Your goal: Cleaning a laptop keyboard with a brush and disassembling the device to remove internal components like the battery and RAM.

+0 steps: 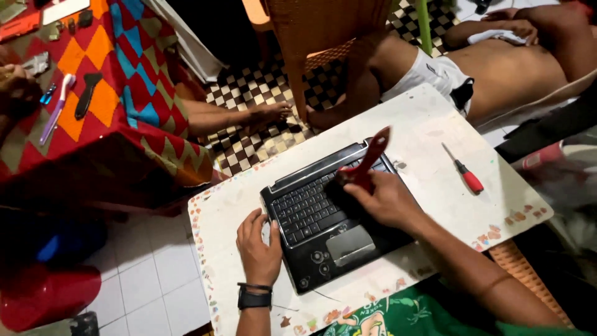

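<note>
A black laptop base [323,242] with keyboard and touchpad lies on a small white table [429,124]. My left hand [258,239], with a black watch on the wrist, rests flat at the laptop's left edge and steadies it. Over the keyboard, my right hand [385,199] grips a red-handled brush [368,163] whose bristles touch the keys at the upper right. The brush handle points up and away from me.
A red-handled screwdriver [465,173] lies on the table right of the laptop. Another person lies on the floor at top right, legs near a brown chair [329,43]. A table with a patterned cloth [99,93] stands at left, a red stool [46,292] below.
</note>
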